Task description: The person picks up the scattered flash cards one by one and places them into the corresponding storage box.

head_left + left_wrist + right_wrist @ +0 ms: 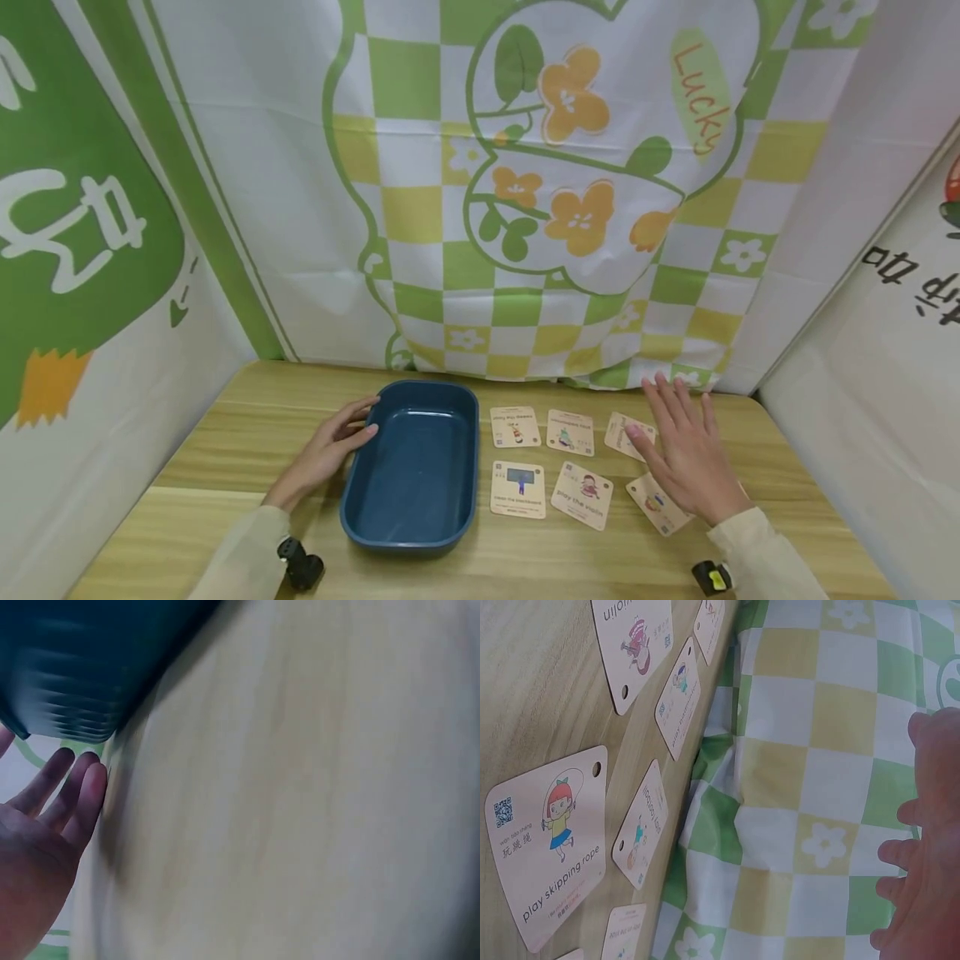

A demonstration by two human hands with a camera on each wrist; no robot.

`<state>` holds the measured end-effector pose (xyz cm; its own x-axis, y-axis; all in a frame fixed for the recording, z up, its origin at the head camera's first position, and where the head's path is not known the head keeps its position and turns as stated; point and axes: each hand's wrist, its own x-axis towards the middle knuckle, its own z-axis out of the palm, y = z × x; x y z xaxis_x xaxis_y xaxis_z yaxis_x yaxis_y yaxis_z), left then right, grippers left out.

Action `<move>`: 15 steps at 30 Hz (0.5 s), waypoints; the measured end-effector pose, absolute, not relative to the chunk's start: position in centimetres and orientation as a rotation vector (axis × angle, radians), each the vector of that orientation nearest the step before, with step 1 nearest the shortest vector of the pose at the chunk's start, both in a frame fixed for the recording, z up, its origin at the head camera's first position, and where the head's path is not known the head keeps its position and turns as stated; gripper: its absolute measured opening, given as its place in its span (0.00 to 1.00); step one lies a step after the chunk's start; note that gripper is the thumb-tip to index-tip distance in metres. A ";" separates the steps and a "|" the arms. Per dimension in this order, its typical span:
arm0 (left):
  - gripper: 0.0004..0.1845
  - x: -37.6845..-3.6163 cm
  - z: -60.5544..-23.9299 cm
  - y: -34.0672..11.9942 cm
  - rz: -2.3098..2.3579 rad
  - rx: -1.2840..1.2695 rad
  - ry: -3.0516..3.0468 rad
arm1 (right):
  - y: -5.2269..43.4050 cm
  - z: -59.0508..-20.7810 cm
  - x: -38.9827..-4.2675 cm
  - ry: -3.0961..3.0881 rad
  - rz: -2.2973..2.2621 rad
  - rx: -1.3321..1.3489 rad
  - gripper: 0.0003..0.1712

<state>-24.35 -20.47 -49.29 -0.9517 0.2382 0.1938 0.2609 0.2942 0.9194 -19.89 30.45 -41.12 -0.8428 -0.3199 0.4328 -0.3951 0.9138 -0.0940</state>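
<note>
Pale wood-grain counter (247, 433), backed by a green, yellow and white checked cloth (420, 200) with orange flowers and the word "Lucky". One dark blue tray (414, 468) sits left of centre, hollow side up. Left hand (327, 450) rests against the tray's left rim, fingers (75, 791) straight and loose, gripping nothing. Six picture cards lie face up in two rows of three, just right of the tray, none touching it. Legible: "play the violin" (582, 495) and, in the right wrist view, "play skipping rope" (549, 844). Right hand (686, 454) hovers flat over the rightmost cards (658, 502), fingers spread, holding nothing. Bare counter remains at the front edge and the left.
</note>
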 end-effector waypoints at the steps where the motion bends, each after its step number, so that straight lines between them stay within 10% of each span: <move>1: 0.28 -24.3 -49.4 -20.5 -1.813 -0.474 -2.512 | 30.4 -41.1 -19.9 -2.659 0.251 0.520 0.40; 15: 0.31 -24.3 -50.4 -20.9 -2.037 -0.401 -2.490 | 30.1 -41.6 -20.1 -2.590 0.305 0.566 0.40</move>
